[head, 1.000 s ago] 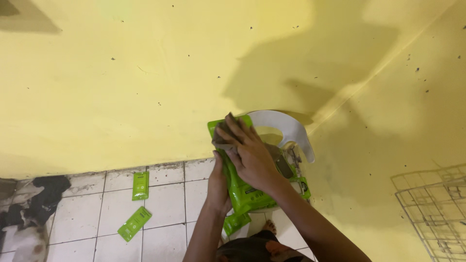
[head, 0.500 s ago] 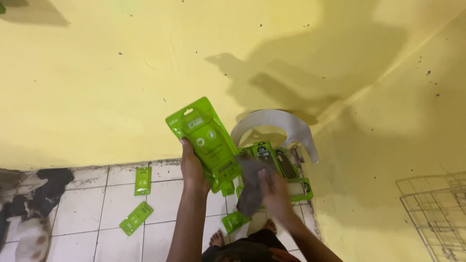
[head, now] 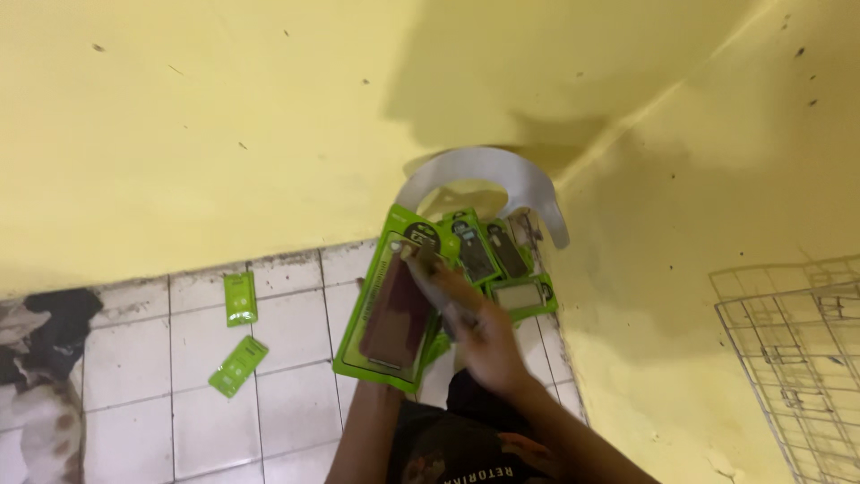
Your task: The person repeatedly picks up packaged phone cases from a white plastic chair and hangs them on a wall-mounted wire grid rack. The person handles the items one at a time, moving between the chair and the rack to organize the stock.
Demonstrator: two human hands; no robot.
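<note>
The green package (head: 387,314) stands long axis upright, its lower edge toward the hidden left hand; that grip cannot be judged. The right hand (head: 479,336) lies just right of it, fingers pinching a flat grey piece (head: 428,272).

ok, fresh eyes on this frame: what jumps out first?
The bright green blister pack held up at centre, with the right hand across its edge; the left hand is hidden behind it. More green packs lie fanned on the floor behind, under a curved white piece in the yellow wall's corner. Two small green packets lie on the white tiled floor to the left.
</note>
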